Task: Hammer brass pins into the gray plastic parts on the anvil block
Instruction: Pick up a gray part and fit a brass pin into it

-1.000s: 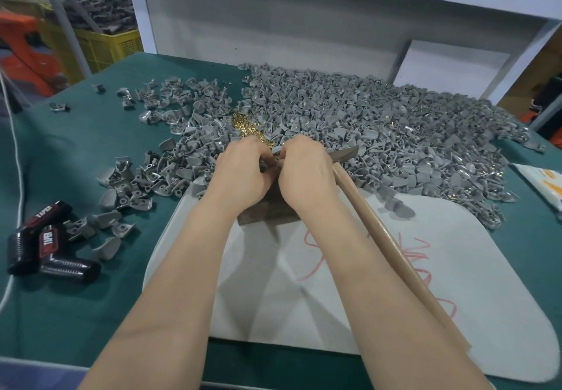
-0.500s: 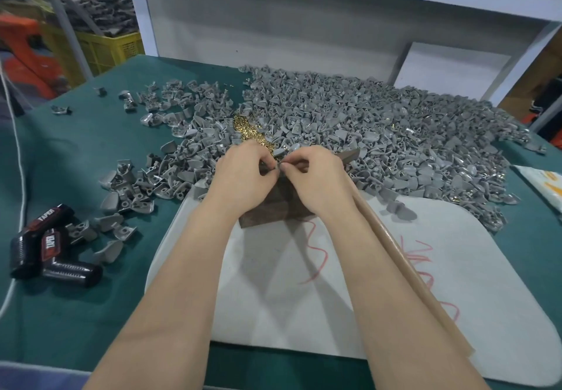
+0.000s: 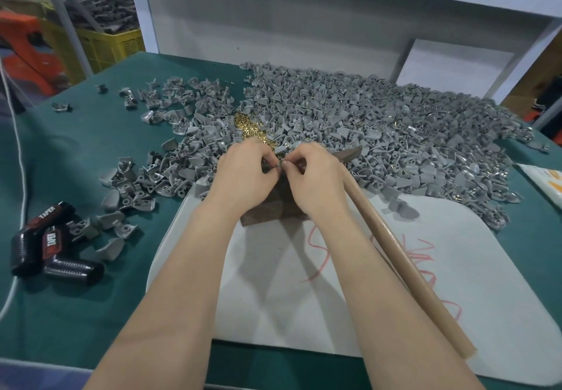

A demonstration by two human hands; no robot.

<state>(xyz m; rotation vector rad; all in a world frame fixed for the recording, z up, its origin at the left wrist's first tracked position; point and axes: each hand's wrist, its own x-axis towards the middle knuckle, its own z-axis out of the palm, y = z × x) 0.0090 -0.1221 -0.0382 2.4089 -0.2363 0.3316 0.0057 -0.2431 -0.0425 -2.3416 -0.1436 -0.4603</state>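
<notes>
Gray plastic parts (image 3: 380,134) heaped, brass pins (image 3: 249,129) amid

Bright, even overhead light, soft forearm shadows, sharp centre, edges bowed by wide-angle lens

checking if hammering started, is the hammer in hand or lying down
Lying down: the hammer rests on the mat while the left hand and right hand pinch a small part.

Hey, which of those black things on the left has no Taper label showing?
The ribbed black piece nearest the person; the leftmost piece and the middle piece both show TAPER labels.
</notes>
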